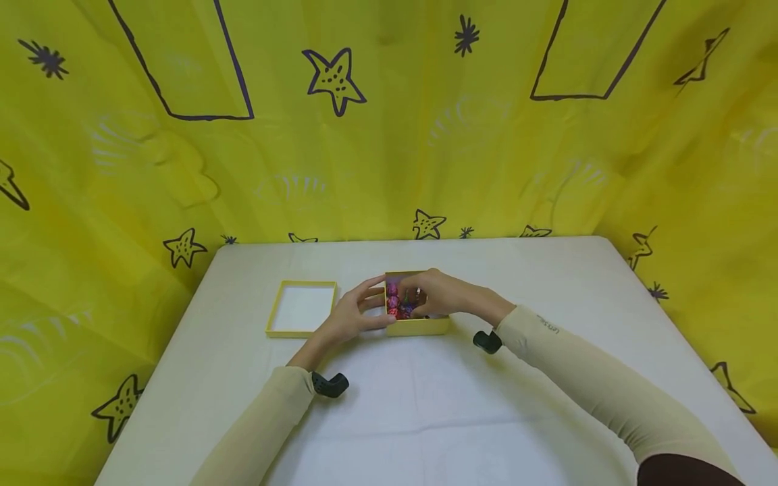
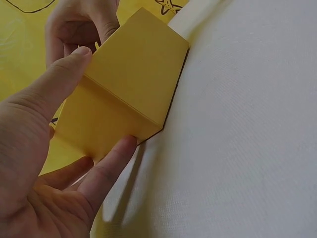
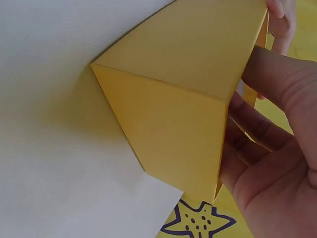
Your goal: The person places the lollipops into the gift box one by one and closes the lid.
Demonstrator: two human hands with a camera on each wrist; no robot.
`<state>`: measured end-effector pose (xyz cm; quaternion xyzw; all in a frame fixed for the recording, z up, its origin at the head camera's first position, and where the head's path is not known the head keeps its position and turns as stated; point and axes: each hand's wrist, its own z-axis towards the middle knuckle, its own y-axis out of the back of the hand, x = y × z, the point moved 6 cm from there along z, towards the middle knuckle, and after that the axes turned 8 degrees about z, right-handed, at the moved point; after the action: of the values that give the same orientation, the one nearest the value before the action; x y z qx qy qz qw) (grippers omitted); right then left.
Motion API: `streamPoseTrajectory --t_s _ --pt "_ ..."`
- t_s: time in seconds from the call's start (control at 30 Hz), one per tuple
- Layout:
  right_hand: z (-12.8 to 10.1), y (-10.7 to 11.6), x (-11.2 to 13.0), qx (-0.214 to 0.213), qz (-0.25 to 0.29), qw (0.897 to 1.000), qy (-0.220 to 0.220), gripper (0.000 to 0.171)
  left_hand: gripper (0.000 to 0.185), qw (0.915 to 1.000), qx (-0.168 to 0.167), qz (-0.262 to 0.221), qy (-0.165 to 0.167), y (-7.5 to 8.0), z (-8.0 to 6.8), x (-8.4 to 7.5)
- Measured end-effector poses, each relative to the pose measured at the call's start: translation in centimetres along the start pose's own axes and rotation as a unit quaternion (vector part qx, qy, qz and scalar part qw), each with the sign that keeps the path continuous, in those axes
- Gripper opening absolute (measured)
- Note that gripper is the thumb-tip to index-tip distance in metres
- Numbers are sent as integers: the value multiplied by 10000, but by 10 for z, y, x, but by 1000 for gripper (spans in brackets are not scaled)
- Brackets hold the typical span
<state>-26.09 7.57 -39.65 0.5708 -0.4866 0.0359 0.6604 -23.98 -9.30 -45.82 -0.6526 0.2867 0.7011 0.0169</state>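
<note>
A small open yellow box [image 1: 419, 327] sits mid-table with several pink and red wrapped candies [image 1: 394, 303] inside. My left hand [image 1: 351, 316] holds its left side, thumb [image 2: 59, 82] at one corner and a finger [image 2: 113, 161] at the other, spanning the wall of the yellow box [image 2: 133, 84]. My right hand [image 1: 439, 294] lies over the box's right half. Its fingers [image 3: 270, 74] curl over the rim of the yellow box [image 3: 183, 99] towards the candies. The fingertips inside are hidden.
The box's yellow lid [image 1: 302, 308] lies upturned just left of the left hand. The white table [image 1: 425, 405] is walled by a yellow star-print cloth [image 1: 389, 135] at the back and both sides.
</note>
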Motion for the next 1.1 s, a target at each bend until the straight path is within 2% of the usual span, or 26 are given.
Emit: streamPoseTrajectory --t_s 0.3,0.47,0.77,0.93,1.1 --pt "-2 6 1 16 -76 9997 246 28 88 9999 38 -75 -137 9 -4 -8" --pt "-4 14 4 -55 -68 9998 184 33 87 9998 -78 -160 -34 17 -6 -11" --pt "-3 18 9 -153 8 9996 221 31 86 9999 -49 -29 101 27 -15 -9" --pt "6 20 13 -485 78 9980 391 35 89 9997 -105 -209 87 45 -25 -9" --pt "22 16 24 -742 334 9953 519 43 90 9992 -351 150 119 76 -41 -9"
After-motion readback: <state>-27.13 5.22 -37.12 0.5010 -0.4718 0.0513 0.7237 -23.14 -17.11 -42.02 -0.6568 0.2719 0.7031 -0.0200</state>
